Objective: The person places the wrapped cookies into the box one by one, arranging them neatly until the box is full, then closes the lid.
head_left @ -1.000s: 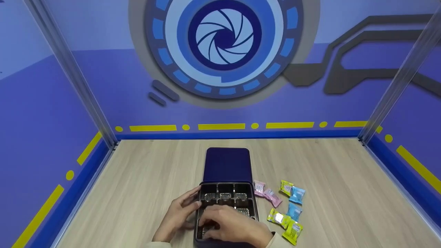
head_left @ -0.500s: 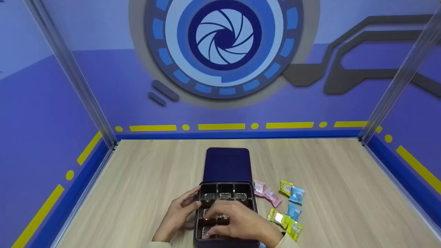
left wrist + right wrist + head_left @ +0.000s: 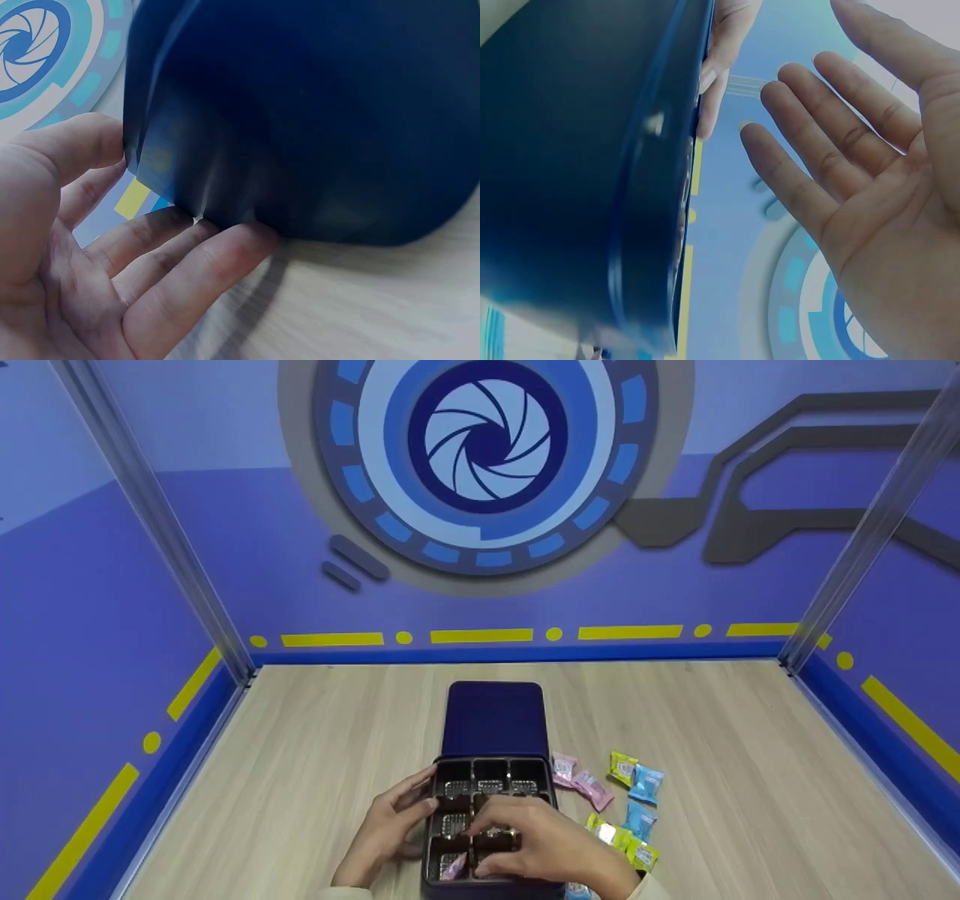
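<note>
A dark blue box (image 3: 429, 877) with a black tray of compartments stands before me, its lid (image 3: 495, 718) folded back. My left hand (image 3: 386, 829) grips the box's left side, thumb at the rim and fingers against the outer wall; the left wrist view shows these fingers (image 3: 202, 262) up close. A pink wrapped candy (image 3: 453, 868) lies in the front-left compartment. Over the front compartments hovers my right hand (image 3: 536, 840), thumb and fingers apart with nothing between them. In the right wrist view its fingers (image 3: 832, 142) are nearly straight, beside the box.
Right of the box lie pink candies (image 3: 592, 790), blue candies (image 3: 646, 784) and yellow-green candies (image 3: 607, 832). Another blue candy (image 3: 577, 891) sits by the box's front-right corner. The wooden table (image 3: 322, 720) is bounded by printed blue walls (image 3: 225, 547).
My right hand has risen from the front-left compartment and shifted right, thumb and fingers spreading apart. The pink candy now shows in that compartment. My left hand has stayed on the box.
</note>
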Action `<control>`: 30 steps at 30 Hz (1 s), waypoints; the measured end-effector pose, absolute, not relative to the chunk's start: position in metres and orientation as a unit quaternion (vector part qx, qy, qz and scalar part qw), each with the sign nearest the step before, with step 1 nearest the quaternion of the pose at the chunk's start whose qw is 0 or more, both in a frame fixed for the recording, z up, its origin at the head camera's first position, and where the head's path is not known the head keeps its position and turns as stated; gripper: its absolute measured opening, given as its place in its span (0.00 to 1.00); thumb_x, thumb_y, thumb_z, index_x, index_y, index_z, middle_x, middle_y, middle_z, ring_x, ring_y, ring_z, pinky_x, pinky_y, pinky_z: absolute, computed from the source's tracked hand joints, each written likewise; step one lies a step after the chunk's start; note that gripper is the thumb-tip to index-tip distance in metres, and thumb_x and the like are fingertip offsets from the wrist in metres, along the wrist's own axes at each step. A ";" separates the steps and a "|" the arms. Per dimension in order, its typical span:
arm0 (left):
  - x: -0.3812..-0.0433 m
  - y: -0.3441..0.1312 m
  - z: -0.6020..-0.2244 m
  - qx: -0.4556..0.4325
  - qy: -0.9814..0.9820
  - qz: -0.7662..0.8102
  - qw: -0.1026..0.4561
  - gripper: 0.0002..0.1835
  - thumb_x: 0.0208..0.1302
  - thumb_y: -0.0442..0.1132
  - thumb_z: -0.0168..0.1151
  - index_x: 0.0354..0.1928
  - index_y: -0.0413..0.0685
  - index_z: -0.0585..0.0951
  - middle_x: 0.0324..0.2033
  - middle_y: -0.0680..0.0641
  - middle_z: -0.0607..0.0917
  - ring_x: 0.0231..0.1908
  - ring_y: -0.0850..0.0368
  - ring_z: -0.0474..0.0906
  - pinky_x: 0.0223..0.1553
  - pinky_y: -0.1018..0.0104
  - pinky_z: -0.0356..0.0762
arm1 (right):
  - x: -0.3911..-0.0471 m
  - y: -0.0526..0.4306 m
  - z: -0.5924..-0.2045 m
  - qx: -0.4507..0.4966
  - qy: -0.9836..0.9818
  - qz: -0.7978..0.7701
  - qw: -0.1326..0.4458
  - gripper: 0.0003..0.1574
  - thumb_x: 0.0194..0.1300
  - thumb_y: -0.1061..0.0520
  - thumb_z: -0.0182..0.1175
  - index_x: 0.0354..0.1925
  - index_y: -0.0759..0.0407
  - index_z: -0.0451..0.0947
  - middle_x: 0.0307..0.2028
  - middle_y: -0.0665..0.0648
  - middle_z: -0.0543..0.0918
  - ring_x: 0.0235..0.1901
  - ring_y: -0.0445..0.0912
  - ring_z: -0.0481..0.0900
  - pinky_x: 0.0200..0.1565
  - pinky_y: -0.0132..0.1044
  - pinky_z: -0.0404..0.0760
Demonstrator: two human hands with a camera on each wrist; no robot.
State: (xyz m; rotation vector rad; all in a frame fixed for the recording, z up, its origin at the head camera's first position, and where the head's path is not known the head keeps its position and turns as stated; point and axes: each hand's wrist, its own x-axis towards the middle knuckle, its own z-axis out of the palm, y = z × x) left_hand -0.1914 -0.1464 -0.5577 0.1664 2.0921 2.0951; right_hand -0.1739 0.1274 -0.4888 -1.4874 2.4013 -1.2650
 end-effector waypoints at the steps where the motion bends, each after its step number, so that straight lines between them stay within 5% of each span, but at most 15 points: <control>1: -0.192 -0.146 -0.558 0.058 0.705 0.701 0.086 0.33 0.74 0.38 0.68 0.77 0.44 0.72 0.71 0.30 0.73 0.69 0.31 0.71 0.62 0.40 0.79 | -0.173 0.130 -0.488 -0.474 0.780 -0.407 0.028 0.18 0.67 0.53 0.76 0.53 0.54 0.85 0.49 0.49 0.87 0.48 0.42 0.85 0.54 0.37 0.85; 12: -0.192 -0.144 -0.556 0.047 0.728 0.680 0.076 0.32 0.74 0.38 0.67 0.77 0.47 0.73 0.73 0.30 0.70 0.71 0.28 0.68 0.67 0.38 0.73 | -0.169 0.158 -0.488 -0.438 0.808 -0.393 0.007 0.15 0.70 0.44 0.72 0.50 0.46 0.84 0.47 0.42 0.86 0.46 0.39 0.84 0.52 0.38 0.86; 21: -0.191 -0.144 -0.556 0.044 0.718 0.688 0.091 0.30 0.75 0.38 0.67 0.76 0.49 0.74 0.75 0.34 0.68 0.72 0.32 0.67 0.65 0.44 0.77 | -0.168 0.177 -0.494 -0.433 0.808 -0.398 -0.025 0.13 0.69 0.50 0.73 0.48 0.51 0.84 0.45 0.45 0.86 0.45 0.42 0.84 0.49 0.41 0.87; 30: -0.192 -0.145 -0.556 0.055 0.727 0.680 0.077 0.29 0.75 0.38 0.67 0.75 0.46 0.75 0.74 0.34 0.70 0.73 0.35 0.66 0.72 0.43 0.67 | -0.168 0.194 -0.493 -0.372 0.835 -0.404 -0.005 0.10 0.71 0.50 0.72 0.49 0.45 0.84 0.45 0.46 0.86 0.46 0.46 0.85 0.49 0.42 0.88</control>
